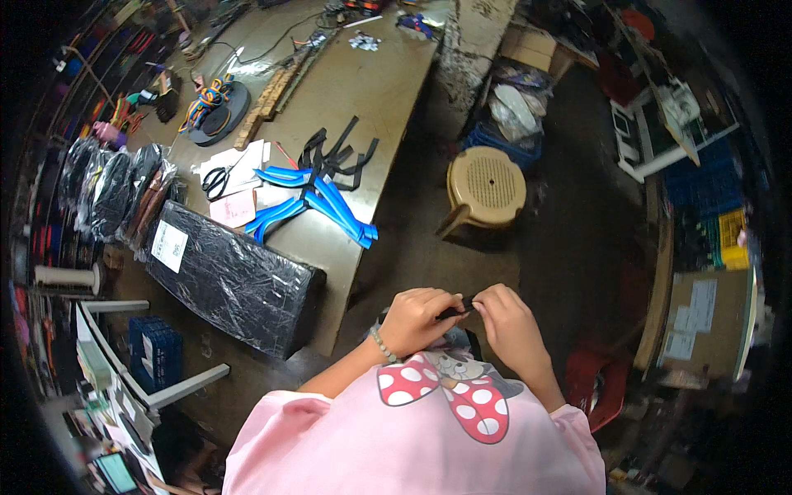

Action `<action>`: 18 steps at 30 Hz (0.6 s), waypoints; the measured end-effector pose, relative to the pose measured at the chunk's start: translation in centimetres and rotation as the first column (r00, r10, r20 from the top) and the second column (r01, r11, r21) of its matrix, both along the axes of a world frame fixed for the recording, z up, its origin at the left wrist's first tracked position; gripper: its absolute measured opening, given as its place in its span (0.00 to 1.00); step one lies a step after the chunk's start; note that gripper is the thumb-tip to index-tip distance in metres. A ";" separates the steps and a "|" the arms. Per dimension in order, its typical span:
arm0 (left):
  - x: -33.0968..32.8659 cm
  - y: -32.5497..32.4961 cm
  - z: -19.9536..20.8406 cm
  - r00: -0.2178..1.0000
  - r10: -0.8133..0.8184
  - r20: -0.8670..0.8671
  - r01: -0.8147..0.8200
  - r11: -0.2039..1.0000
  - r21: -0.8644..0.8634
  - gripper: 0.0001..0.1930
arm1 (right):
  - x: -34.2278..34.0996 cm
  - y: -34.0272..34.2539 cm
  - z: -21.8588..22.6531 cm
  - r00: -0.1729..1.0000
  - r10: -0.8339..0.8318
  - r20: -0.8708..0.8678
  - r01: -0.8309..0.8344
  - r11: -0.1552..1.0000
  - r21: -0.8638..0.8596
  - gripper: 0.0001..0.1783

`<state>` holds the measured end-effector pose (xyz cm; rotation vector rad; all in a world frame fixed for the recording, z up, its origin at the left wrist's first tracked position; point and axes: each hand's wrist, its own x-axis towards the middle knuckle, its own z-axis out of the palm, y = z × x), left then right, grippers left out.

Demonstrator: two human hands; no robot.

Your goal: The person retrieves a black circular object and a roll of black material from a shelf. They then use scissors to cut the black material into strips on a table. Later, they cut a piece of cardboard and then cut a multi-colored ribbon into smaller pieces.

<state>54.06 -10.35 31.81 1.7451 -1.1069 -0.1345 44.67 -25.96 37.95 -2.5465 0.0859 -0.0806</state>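
Observation:
Both hands are close together in front of my body. My left hand [415, 320], with a beaded bracelet at the wrist, is closed on a black strap [452, 313]. The fingers of my right hand [506, 320] pinch the strap's other side. Most of the strap is hidden by my hands. Ahead on the table [384, 91], several blue straps [334, 202] lie bundled beside loose black straps [340, 155]. Black-handled scissors [216, 181] rest on white papers near them.
A black plastic-wrapped package [239, 276] covers the table's near left corner, with more wrapped bundles [111, 190] behind it. A beige plastic stool [488, 186] stands right of the table. Cardboard [701, 322] and a red container [596, 384] are at the right.

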 end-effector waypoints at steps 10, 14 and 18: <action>11.4 -5.6 -0.8 0.878 0.459 -0.138 -0.461 0.887 0.016 0.09 | 18.6 -7.6 -1.5 0.910 0.406 0.078 -0.407 0.913 -0.011 0.06; 17.9 -6.2 0.4 0.790 0.567 -0.235 -0.587 0.810 -0.019 0.08 | 26.7 -8.7 -0.8 0.889 0.398 0.227 -0.429 0.896 0.109 0.07; 23.3 -6.0 0.9 0.530 0.818 -0.223 -0.843 0.536 -0.040 0.09 | 35.4 -9.7 -0.5 0.955 0.086 0.283 -0.217 0.855 0.471 0.04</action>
